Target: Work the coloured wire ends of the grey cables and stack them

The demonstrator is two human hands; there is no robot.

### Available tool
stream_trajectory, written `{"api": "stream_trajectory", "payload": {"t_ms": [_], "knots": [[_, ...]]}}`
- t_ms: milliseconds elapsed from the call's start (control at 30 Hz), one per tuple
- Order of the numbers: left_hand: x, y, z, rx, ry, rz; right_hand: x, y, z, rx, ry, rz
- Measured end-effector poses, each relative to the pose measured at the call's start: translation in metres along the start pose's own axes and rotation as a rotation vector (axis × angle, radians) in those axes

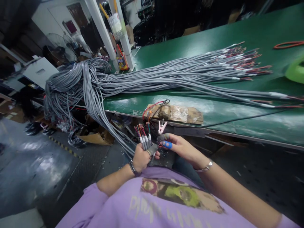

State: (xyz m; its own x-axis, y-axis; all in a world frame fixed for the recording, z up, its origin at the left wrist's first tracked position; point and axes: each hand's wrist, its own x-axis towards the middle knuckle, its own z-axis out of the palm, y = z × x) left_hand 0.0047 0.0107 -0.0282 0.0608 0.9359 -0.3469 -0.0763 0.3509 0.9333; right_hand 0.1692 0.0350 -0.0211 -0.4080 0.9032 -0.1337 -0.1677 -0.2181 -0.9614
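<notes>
My left hand is closed round a small bunch of grey cables whose stripped coloured wire ends stick up above the fist. My right hand sits just to the right of it, fingers pinched near those ends; a grey cot covers one fingertip and a blue one another. A pink clip stands just above the hands, near red and black leads at the table edge. The held cables run down and left into the large bundle.
A big bundle of grey cables lies across the green table and spills over its left end toward the floor. A taped brown block sits at the near edge. A green object and an orange loop lie far right.
</notes>
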Motion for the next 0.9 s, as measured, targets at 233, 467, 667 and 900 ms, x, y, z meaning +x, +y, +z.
{"api": "stream_trajectory", "payload": {"t_ms": [233, 467, 667, 900], "knots": [[-0.006, 0.013, 0.004, 0.062, -0.125, -0.021, -0.001, 0.004, 0.023, 0.101, 0.028, 0.053], [-0.006, 0.007, 0.001, 0.012, -0.055, -0.029, 0.008, 0.002, 0.024, 0.161, -0.032, 0.109], [-0.001, -0.001, 0.0, -0.023, -0.012, -0.013, 0.006, 0.007, 0.025, 0.199, 0.056, 0.114], [-0.006, 0.005, 0.003, -0.072, 0.0, -0.03, 0.008, 0.021, 0.02, 0.2, 0.179, 0.095]]}}
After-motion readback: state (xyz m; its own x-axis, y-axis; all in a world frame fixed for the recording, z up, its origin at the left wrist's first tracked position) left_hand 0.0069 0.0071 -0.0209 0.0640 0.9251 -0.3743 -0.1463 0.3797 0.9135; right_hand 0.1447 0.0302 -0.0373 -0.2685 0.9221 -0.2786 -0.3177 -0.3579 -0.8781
